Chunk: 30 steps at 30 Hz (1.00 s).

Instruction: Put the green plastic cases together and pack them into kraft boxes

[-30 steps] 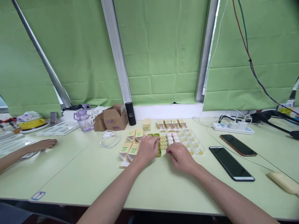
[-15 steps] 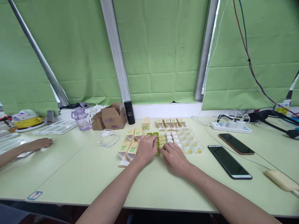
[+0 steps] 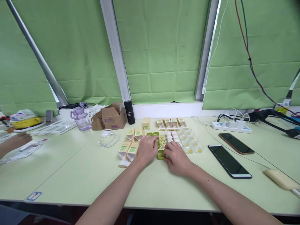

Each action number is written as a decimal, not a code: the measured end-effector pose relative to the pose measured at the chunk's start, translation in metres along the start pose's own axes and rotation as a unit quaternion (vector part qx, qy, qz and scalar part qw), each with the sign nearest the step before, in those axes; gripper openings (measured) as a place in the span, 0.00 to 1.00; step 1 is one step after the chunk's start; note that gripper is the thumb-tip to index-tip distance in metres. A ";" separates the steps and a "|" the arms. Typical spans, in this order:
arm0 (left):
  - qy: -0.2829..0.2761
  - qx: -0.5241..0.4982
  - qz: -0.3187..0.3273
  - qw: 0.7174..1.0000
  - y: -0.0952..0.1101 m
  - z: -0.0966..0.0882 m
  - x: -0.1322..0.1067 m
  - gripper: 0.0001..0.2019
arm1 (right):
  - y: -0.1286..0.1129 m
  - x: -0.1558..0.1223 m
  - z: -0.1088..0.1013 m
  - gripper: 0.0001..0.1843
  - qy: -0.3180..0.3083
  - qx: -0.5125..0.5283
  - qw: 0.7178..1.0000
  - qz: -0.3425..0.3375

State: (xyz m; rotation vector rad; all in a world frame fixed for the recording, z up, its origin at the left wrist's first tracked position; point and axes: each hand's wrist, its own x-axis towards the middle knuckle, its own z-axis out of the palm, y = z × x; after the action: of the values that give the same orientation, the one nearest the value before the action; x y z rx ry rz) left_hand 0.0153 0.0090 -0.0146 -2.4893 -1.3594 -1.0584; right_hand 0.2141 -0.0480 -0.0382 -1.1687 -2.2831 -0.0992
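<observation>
My right hand (image 3: 177, 157) has its thumb and fingers closed on the right edge of a small green box (image 3: 160, 155), which lies nearest me on the table. My left hand (image 3: 147, 149) is bent over the other small green boxes (image 3: 152, 134), with its fingers curled; what they grip is hidden. Several small yellow pieces (image 3: 162, 138) lie in rows between the hands, just beyond the fingers. White pieces (image 3: 175, 136) stand beside them. Clear cups with yellow centres (image 3: 193, 144) are grouped to the right of my right hand. Open cardboard boxes with green labels (image 3: 132, 150) stand left of my left hand.
More small cardboard boxes (image 3: 172, 124) stand in a back row. Two phones (image 3: 229, 161) and a power strip (image 3: 231, 127) are on the right. A brown carton (image 3: 114, 117), black cylinder (image 3: 129, 112) and purple jug (image 3: 81, 118) stand back left. A co-worker's hand (image 3: 20, 140) is far left.
The nearest green box now sits apart from the others, closer to me, with my right hand at its edge. My left hand has hardly moved. The co-worker's hand has shifted left.
</observation>
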 end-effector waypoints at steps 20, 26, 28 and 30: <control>0.016 -0.112 0.022 0.993 0.005 -0.002 -0.002 0.17 | 0.022 0.005 -0.003 0.28 0.100 0.078 0.990 0.067; -0.016 -0.207 0.023 0.978 0.009 0.002 -0.006 0.29 | 0.029 0.005 -0.004 0.30 0.201 0.120 0.971 0.051; -0.027 -0.223 0.029 0.974 0.010 0.003 -0.008 0.30 | 0.028 0.005 -0.004 0.30 0.216 0.127 0.967 0.046; -0.030 -0.228 0.041 0.972 0.011 0.003 -0.009 0.31 | 0.027 0.005 -0.004 0.30 0.224 0.133 0.964 0.044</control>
State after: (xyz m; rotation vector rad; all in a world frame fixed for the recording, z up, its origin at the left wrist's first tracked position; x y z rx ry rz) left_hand 0.0223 -0.0027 -0.0206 -2.8853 -1.1136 -1.4244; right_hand 0.2344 -0.0286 -0.0375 -0.9860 -1.7826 -0.0179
